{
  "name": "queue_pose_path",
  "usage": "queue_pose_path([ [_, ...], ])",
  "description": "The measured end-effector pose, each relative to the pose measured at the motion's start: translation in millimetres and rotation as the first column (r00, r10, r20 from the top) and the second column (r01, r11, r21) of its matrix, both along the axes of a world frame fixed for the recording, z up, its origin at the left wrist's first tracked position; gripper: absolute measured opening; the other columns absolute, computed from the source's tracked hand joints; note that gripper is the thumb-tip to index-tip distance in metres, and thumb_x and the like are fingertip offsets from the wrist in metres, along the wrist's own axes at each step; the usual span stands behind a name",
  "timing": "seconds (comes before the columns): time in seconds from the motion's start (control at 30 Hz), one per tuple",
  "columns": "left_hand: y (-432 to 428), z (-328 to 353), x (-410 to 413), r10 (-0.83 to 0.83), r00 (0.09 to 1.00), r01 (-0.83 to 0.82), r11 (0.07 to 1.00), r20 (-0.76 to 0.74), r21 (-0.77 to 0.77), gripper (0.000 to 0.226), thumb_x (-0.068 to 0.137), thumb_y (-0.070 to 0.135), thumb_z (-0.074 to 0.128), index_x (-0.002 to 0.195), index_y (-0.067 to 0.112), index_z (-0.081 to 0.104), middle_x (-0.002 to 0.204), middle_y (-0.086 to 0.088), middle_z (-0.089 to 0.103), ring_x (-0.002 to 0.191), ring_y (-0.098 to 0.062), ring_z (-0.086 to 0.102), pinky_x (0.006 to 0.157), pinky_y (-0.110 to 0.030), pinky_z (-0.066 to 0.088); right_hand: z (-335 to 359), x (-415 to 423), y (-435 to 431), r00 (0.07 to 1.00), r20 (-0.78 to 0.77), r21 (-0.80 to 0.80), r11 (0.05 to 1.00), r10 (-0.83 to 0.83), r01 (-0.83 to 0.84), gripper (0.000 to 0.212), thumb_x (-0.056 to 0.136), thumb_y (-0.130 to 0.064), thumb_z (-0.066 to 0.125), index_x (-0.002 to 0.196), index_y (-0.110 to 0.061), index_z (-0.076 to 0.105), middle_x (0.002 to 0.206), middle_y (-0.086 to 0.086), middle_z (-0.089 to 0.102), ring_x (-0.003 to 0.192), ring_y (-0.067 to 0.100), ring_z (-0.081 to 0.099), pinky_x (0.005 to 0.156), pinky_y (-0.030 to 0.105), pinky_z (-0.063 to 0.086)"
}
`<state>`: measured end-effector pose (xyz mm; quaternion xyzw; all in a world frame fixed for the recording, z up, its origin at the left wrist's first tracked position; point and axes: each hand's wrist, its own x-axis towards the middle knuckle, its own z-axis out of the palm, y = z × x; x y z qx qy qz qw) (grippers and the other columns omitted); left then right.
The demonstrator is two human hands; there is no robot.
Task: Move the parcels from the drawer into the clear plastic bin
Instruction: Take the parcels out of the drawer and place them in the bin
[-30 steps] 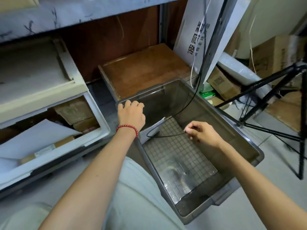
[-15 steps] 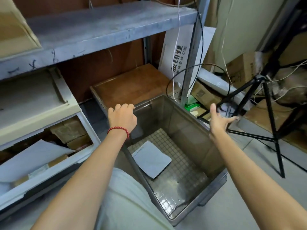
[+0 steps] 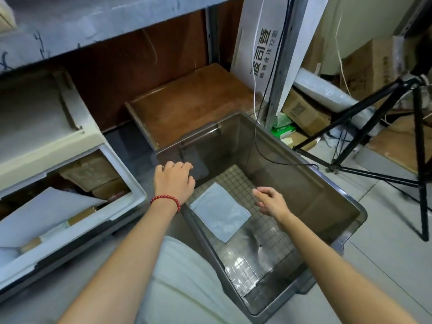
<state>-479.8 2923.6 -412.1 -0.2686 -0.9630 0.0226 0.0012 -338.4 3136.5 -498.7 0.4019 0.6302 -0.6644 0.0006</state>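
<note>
Parcel [image 3: 219, 211], flat and grey, on floor of clear plastic bin [image 3: 292, 183], close to its left wall. Left hand [image 3: 174, 181] on bin's left rim near far corner, fingers curled over the edge. Right hand [image 3: 271, 202] above bin's middle, fingers loosely spread, holding nothing. White envelope [image 3: 46, 211] and brown boxes [image 3: 91, 176] in open drawer [image 3: 131, 183] left of bin.

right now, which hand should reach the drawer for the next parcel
Probably left: the left hand grips the clear plastic bin beside the drawer; the right hand hovers over the bin, farther away.
</note>
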Motion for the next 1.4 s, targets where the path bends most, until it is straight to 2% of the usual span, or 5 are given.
queue_pose_path([
  [0.4,-5,-60,-25,-0.009,0.997,0.0,0.991,0.071,0.136,0.04,0.089,0.044,0.045,0.127,0.035,0.052,0.121,0.013,0.061,0.115,-0.013,0.049,0.102,-0.033,0.024,-120,-67,-17,0.728,0.487,0.169,0.766,0.482,-0.62,0.056,0.092,-0.034,0.06,0.142,-0.014,0.042,0.148,0.014,0.038,0.134,0.028,0.04,0.109,0.034,0.034],
  [0.63,-8,-63,-26,0.03,0.999,-0.036,0.975,0.029,0.222,0.047,0.083,0.043,0.047,0.127,0.03,0.054,0.116,0.011,0.062,0.11,-0.014,0.049,0.099,-0.028,0.025,-194,-61,-61,0.268,0.748,0.136,0.254,0.607,-0.958,0.071,0.097,-0.049,0.041,0.152,-0.038,-0.002,0.157,0.015,-0.026,0.145,0.04,-0.016,0.116,0.049,0.014],
  [0.83,-6,-60,-25,0.042,0.998,-0.05,0.972,0.04,0.23,0.049,0.082,0.042,0.047,0.129,0.029,0.052,0.117,0.01,0.062,0.111,-0.014,0.049,0.102,-0.027,0.025,-191,-90,-85,0.372,0.726,0.189,0.353,0.578,-0.916,0.076,0.096,-0.05,0.044,0.151,-0.041,-0.007,0.156,0.014,-0.025,0.143,0.043,-0.001,0.113,0.048,0.021],
  [1.2,-8,-61,-24,0.055,0.997,-0.066,0.964,0.047,0.259,0.05,0.082,0.043,0.049,0.13,0.029,0.051,0.117,0.008,0.061,0.111,-0.015,0.05,0.105,-0.031,0.026,-186,-94,-65,0.783,0.621,0.294,0.931,-0.015,-0.215,0.095,0.07,-0.027,0.081,0.144,-0.023,0.022,0.14,0.017,0.021,0.127,0.035,0.03,0.078,0.036,0.042],
  [1.4,-9,-59,-24,0.042,0.999,-0.041,0.963,0.003,0.266,0.053,0.079,0.046,0.042,0.127,0.028,0.054,0.115,0.009,0.061,0.111,-0.016,0.049,0.101,-0.029,0.026,-165,-105,-87,0.799,0.547,0.228,0.874,0.249,-0.429,0.09,0.083,-0.042,0.068,0.152,-0.022,0.013,0.15,0.016,0.019,0.136,0.036,0.028,0.104,0.04,0.035],
])
